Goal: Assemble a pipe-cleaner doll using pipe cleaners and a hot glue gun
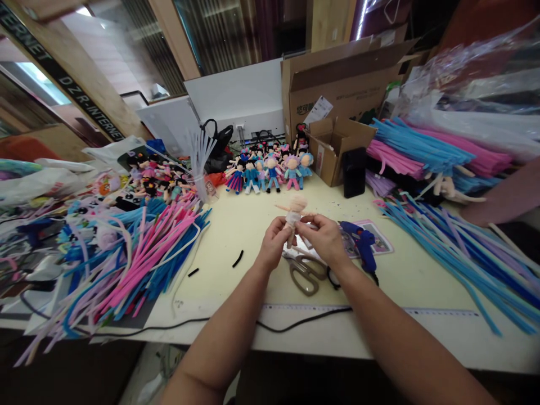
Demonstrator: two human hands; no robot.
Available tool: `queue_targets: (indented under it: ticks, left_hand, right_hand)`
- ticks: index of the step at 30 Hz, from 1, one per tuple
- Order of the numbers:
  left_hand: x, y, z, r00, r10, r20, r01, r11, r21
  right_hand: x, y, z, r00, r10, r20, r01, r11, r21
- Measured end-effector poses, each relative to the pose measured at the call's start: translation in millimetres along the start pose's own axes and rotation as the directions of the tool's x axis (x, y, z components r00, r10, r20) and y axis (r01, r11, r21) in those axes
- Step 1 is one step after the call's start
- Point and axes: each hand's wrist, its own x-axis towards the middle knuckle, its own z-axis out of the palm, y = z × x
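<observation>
A small pale doll (294, 212), with a peach head and a white body, is held up over the middle of the table. My left hand (275, 239) pinches its lower part from the left. From the right, the fingers of my right hand (324, 236) close on its body. Under my hands lie scissors with grey-brown handles (307, 275), their blades partly covered. A blue glue gun (363, 247) rests just right of my right hand, on a pink-edged card (382, 239).
Pipe cleaners in pink, blue and lilac pile up at left (126, 253) and right (455, 247). Finished dolls (270, 171) stand at the back before cardboard boxes (337, 143). A ruler (439, 312) and a black cable (291, 327) run along the front; black pieces (238, 259) lie left.
</observation>
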Motion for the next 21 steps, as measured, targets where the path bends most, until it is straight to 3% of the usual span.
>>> queue_targets:
  ticks: [13,21]
  left_hand:
    - [0.9,2.3,-0.4,1.0,-0.015,0.01,0.014,0.999,0.05]
    - [0.9,9.6,7.3,0.993,-0.111,-0.049,0.109,0.993,-0.055]
  right_hand:
    - [2.1,3.5,0.1,1.0,-0.015,0.004,0.015,0.999,0.034]
    - [6.2,4.7,-1.6,0.992,0.016,0.127,-0.032,0.991,0.127]
